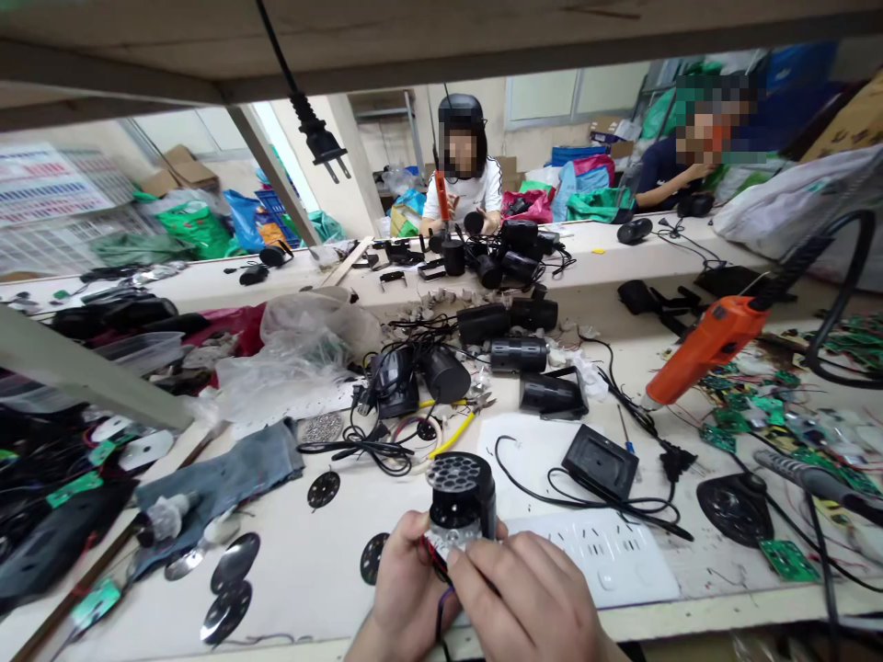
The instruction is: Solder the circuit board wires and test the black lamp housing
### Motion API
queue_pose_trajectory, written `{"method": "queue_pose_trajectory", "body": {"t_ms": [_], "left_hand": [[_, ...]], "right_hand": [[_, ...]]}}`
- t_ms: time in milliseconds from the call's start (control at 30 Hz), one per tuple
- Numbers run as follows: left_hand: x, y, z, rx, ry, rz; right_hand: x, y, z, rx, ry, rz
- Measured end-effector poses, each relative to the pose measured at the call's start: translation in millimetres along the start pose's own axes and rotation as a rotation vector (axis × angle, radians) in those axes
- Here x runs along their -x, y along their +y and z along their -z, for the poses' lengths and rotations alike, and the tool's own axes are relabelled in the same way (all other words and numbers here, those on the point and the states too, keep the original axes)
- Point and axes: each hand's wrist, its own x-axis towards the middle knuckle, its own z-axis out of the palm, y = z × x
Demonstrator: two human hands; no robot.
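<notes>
A black cylindrical device (464, 487) with a round, honeycomb-patterned top stands upright between my hands near the front edge of the table. My left hand (407, 588) is wrapped round its lower left side. The fingers of my right hand (528, 588) press together at a clear part at its base, where thin red and dark wires show. A black cable runs down between the hands. The right fingertips partly hide the base. Just left of my left hand lies a black perforated disc (373, 559), and a white power strip (603, 556) is beside my right hand.
An orange electric screwdriver (710, 349) hangs at the right, near green circuit boards (765, 414). Yellow-handled pliers (455, 432), a black square box (600, 462) and black lamp housings (517, 354) lie ahead. Blue cloth (235, 473) is at left. A plug (321, 142) hangs overhead; two people sit opposite.
</notes>
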Motion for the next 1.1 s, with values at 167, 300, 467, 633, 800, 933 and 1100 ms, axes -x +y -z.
{"method": "queue_pose_trajectory", "body": {"t_ms": [167,300,467,633,800,933,1100], "left_hand": [[5,-1,-6.6,-0.116,-0.057,0.083],[8,-7,-17.9,-0.191,0.054,-0.018],[11,-13,-21.9,-0.287,0.186,-0.102],[15,-19,-18.2,-0.340,0.055,-0.213],[18,-19,-16.3,-0.428,0.097,-0.148],[21,-16,-20.6,-0.524,0.173,-0.003],[26,-11,-27.3,-0.514,0.244,0.053]], "right_hand": [[5,3,3,-0.048,-0.010,-0.005],[14,12,7,-0.120,-0.075,-0.098],[25,15,12,-0.153,-0.096,-0.259],[32,13,15,-0.241,-0.065,-0.393],[35,15,14,-0.293,-0.082,-0.433],[32,29,24,-0.292,-0.084,-0.426],[33,81,45,0.026,-0.003,-0.491]]}}
